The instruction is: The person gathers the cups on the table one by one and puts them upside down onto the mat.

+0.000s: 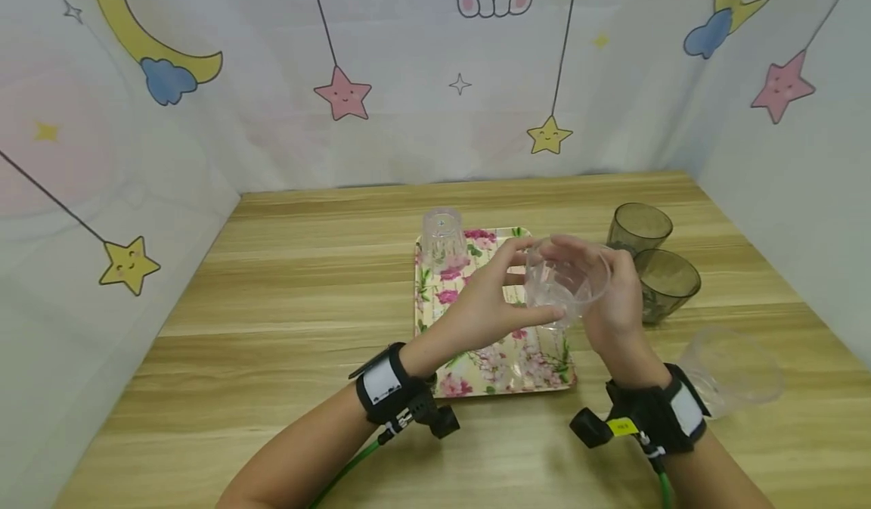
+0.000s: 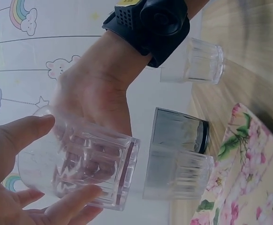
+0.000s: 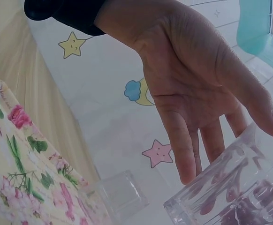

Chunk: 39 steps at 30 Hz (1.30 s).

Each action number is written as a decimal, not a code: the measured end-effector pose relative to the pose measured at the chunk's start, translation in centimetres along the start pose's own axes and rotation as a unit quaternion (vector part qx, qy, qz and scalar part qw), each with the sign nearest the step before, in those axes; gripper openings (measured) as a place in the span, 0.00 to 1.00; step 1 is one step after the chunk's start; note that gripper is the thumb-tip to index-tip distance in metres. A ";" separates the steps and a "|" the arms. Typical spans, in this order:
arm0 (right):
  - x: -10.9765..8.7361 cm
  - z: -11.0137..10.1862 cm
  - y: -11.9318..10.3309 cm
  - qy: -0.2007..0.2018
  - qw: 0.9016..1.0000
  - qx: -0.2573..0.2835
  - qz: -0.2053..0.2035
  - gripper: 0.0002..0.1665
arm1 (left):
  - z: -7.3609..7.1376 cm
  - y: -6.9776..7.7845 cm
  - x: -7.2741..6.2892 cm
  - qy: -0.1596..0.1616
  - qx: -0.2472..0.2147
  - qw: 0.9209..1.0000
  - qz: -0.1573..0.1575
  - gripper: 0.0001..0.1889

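A clear tumbler (image 1: 568, 286) is held in the air above the right part of the floral tray (image 1: 476, 377), tilted, its mouth toward the right. My left hand (image 1: 486, 301) grips it, thumb in front and fingers around its side. Behind the same tumbler is my right hand (image 1: 612, 297), its fingers fairly straight along the far side and its thumb by the rim. In the right wrist view those fingers (image 3: 178, 145) reach to the clear wall, partly seen through it. Another clear tumbler (image 1: 444, 240) stands upside down on the tray's far left corner.
Two smoky brown tumblers, one farther back (image 1: 640, 225) and one nearer (image 1: 667, 286), stand upright right of the tray. A further clear tumbler (image 1: 731, 373) is beside my right wrist. Printed cloth walls (image 1: 408, 138) enclose the wooden table (image 1: 292, 282).
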State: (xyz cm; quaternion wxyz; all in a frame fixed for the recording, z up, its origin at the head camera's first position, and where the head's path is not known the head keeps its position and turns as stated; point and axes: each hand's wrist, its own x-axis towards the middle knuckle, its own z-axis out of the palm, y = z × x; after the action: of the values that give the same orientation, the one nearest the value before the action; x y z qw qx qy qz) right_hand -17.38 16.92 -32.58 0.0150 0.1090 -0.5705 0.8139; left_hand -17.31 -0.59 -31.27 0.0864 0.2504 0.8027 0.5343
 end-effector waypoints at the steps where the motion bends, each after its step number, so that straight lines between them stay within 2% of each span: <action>1: 0.1 0.1 -0.1 0.000 1.000 -0.001 -0.001 0.34 | -0.1 0.1 0.0 0.003 0.000 1.000 0.002 0.42; 5: 0.7 0.6 -0.4 0.005 1.000 -0.002 0.000 0.34 | -0.6 0.4 0.2 0.015 -0.002 1.000 0.006 0.42; 11: 1.3 1.3 -0.6 0.006 1.000 -0.008 0.005 0.33 | -1.3 0.4 0.2 0.026 0.001 1.000 -0.004 0.43; 18: 2.1 2.2 -0.6 -0.002 1.000 -0.030 0.007 0.32 | -2.4 0.4 0.0 0.040 0.002 0.999 -0.001 0.42; 21: 2.5 2.6 -0.6 -0.007 1.000 -0.023 0.010 0.32 | -2.8 0.3 0.0 0.042 -0.003 0.999 -0.001 0.41; 25: 3.0 3.1 -0.6 -0.014 1.000 -0.015 0.017 0.31 | -3.5 0.2 0.0 0.044 -0.007 0.999 -0.005 0.41; 29: 3.4 3.5 -0.6 -0.019 0.999 -0.028 0.031 0.31 | -4.2 0.1 0.0 0.053 -0.003 0.998 -0.015 0.41; 33: 3.9 3.8 -0.8 -0.028 0.998 -0.041 0.039 0.30 | -4.9 0.0 0.2 0.066 0.009 0.998 -0.022 0.43; 39: 5.0 4.3 -1.1 -0.035 0.998 -0.034 0.027 0.30 | -5.8 0.1 0.8 0.070 -0.002 0.997 -0.016 0.43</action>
State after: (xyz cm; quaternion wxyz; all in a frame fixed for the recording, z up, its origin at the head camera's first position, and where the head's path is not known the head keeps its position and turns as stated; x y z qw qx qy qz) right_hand -21.42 12.76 -29.14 -0.0234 0.1217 -0.6008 0.7897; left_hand -20.36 -4.91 -28.67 0.0388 0.1995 0.8097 0.5505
